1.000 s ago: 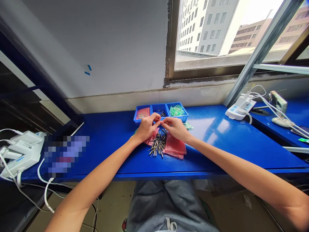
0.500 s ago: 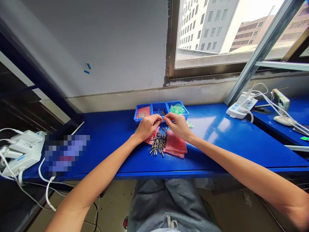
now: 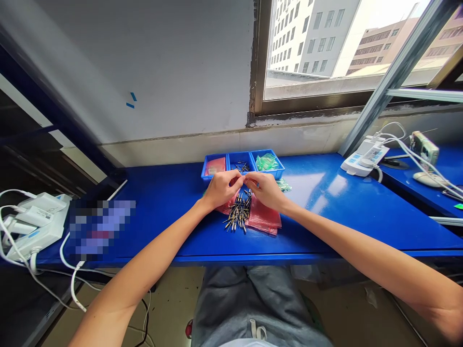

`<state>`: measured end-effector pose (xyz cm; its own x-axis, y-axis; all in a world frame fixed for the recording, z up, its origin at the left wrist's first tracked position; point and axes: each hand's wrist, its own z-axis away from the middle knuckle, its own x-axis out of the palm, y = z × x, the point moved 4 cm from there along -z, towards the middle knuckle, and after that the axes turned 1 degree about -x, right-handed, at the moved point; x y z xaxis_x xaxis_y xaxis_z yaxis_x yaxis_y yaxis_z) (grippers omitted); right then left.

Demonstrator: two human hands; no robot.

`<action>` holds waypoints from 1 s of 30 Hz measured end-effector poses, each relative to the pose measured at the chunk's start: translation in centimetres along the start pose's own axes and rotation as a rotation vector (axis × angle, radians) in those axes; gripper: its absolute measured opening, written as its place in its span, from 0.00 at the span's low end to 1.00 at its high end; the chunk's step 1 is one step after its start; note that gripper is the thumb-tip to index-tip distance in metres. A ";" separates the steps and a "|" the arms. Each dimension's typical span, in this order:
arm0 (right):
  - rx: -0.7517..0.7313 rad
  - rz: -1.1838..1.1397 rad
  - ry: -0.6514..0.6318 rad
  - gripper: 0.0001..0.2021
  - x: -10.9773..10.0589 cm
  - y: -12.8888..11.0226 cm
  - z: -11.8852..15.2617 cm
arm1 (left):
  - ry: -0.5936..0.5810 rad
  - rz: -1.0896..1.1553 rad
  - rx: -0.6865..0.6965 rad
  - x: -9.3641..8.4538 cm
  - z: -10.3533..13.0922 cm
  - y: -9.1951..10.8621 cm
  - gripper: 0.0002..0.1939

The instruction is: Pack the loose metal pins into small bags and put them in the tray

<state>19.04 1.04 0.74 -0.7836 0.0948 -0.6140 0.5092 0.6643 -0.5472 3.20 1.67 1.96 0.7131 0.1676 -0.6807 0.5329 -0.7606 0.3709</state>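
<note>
My left hand (image 3: 223,189) and my right hand (image 3: 266,189) meet fingertip to fingertip, raised a little above the blue table. Fingers of both hands are pinched together; whatever they hold is too small or too hidden to name. Below them lies a loose pile of thin metal pins with black and brass-coloured parts (image 3: 238,213). Red plastic bags (image 3: 264,217) are stacked right of the pile, and another red bag (image 3: 227,208) shows partly under my left hand.
Behind my hands stands a blue three-part bin (image 3: 206,177) with a red bag, several pins and green plastic bags (image 3: 266,162). More green bags (image 3: 284,185) lie beside it. White power strips (image 3: 365,155) with cables flank the table (image 3: 347,226).
The fingertips have drawn slightly closer together, and my right fingers are more curled. The whole view has shifted very slightly; the pile and the bags lie as before.
</note>
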 end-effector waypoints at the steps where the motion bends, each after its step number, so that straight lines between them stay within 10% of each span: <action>1: -0.008 0.008 -0.004 0.12 0.0 -0.1 0.0 | 0.002 -0.001 0.003 0.0 0.0 0.0 0.13; 30: 0.180 -0.214 -0.006 0.15 -0.4 -0.7 0.0 | -0.010 -0.193 0.066 0.1 0.3 -0.5 0.09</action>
<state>18.96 0.50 1.35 -0.8785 -0.0383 -0.4762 0.3872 0.5267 -0.7567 2.88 1.88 1.59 0.5958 0.3086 -0.7415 0.6283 -0.7542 0.1909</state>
